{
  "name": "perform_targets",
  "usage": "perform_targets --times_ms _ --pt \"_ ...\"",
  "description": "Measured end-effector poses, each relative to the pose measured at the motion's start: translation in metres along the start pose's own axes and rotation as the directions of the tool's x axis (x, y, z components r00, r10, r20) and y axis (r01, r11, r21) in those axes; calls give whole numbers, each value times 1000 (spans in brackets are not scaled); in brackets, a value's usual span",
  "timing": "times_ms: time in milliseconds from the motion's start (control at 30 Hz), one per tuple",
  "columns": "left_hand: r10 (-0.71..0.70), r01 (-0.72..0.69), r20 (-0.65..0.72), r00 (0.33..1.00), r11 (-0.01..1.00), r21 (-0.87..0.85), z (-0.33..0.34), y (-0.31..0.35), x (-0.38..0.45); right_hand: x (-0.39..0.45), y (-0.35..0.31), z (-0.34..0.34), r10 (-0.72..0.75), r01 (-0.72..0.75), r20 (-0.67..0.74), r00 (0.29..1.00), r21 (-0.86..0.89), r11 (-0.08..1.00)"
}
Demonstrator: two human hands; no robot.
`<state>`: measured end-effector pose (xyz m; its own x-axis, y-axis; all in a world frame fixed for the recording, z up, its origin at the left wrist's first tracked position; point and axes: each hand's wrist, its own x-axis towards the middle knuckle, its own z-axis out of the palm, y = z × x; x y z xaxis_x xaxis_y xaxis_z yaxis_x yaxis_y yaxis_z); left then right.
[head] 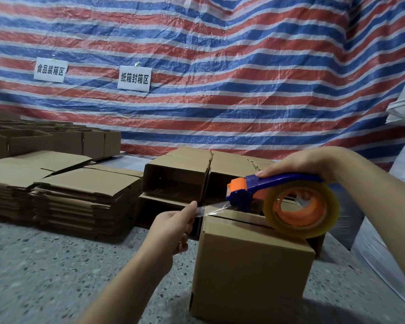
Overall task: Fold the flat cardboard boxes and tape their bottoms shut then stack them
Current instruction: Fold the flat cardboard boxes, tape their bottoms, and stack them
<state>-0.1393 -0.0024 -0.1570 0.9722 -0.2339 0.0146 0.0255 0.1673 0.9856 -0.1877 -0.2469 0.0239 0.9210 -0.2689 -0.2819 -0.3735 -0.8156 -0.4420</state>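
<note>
A folded cardboard box (250,270) stands on the speckled floor in front of me, flaps closed on top. My right hand (297,163) grips the blue handle of a tape dispenser (276,195) with a clear tape roll, held just above the box's top seam. My left hand (173,228) pinches the free end of the tape strip (211,209), stretched out past the box's left edge. Two stacks of flat cardboard boxes (80,202) lie to the left. Folded boxes (180,178) lie stacked on their sides behind the one in front of me.
More assembled open boxes (56,143) stand at the far left. A red, white and blue striped tarp (220,66) with two paper signs hangs behind. White sacks (402,160) crowd the right side. Speckled floor (56,277) spreads in front left.
</note>
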Motion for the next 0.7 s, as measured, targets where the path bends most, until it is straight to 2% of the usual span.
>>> perform_targets --times_ms 167,333,567,700 --pt "-16 17 -20 1000 999 46 2 -11 3 -2 -3 2 -3 3 0 1000 12 1000" --pt "-33 28 52 998 996 89 6 -22 2 -2 -5 4 -5 5 0 1000 16 1000" --pt "-139 134 52 989 987 83 10 -28 -1 -2 -5 5 -14 14 12 1000 30 999" --pt "-219 217 166 962 976 31 10 -36 -7 -2 -4 5 -19 19 11 1000 19 1000"
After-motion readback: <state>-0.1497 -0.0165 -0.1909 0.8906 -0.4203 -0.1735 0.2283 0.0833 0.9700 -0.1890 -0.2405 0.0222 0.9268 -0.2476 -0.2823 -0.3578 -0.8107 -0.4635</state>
